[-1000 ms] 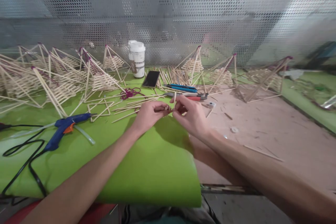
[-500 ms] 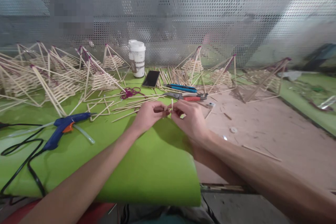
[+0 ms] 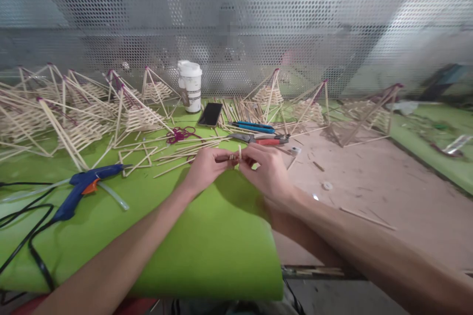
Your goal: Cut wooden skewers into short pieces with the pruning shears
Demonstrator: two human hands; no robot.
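Note:
Fingertip to fingertip, my two hands meet over the front of the green mat (image 3: 207, 236). My left hand (image 3: 207, 167) is closed in a pinch on short wooden stick pieces, their ends showing at the fingertips. My right hand (image 3: 264, 165) pinches a short wooden stick (image 3: 240, 151) that points upward. Whether the pieces are joined is hidden by the fingers. Just beyond the hands lie pruning shears (image 3: 269, 141) with red grips and a pile of loose wooden sticks (image 3: 185, 151).
A blue hot glue gun (image 3: 88, 184) with a black cord lies at the left. Stick pyramids (image 3: 144, 118) line the back. A white cup (image 3: 192, 86), a phone (image 3: 210, 114), a blue cutter (image 3: 254, 127) and purple string (image 3: 181, 134) lie between. Bare board (image 3: 369, 177) spans the right.
The camera view has shifted slightly, so the glue gun and cup appear a little further left and lower. My hands keep their pinches on the stick pieces, almost unchanged.

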